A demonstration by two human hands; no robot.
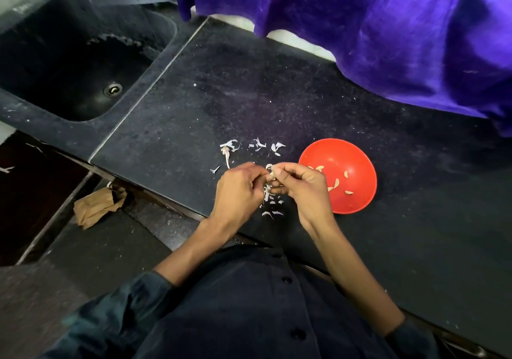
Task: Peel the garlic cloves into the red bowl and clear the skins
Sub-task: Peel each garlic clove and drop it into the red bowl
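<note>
Far left, a dark sink point(69, 62) set into the black counter point(194, 103); below it on the floor, a crumpled brown paper bag point(97, 206). On the counter ahead of the hands, a scatter of garlic skins point(230, 146) and a thin stalk piece, with a second drift of skins lying under the hands near the counter's front edge. Left hand point(239, 192) has its fingers curled in toward the middle, fingertips pinching at the garlic clove point(271, 170), apparently tugging a strip of skin; the exact contact is hidden by the knuckles. Right hand point(302, 184) pinches the same clove between thumb and fingers, steadying it just beside the red bowl point(357, 200). Bowl sits touching nothing else, with several peeled cloves point(335, 184) loose inside. Purple cloth point(388, 25) hangs over the counter's far right. Handling judgement: clove is small, light, firm, likely slick once bare, so hold it by its ends and peel from the root tip. Skins are papery, near weightless, prone to cling and drift; better swept together with a flat palm than picked singly. Bowl looks light plastic and could slide if nudged.
</note>
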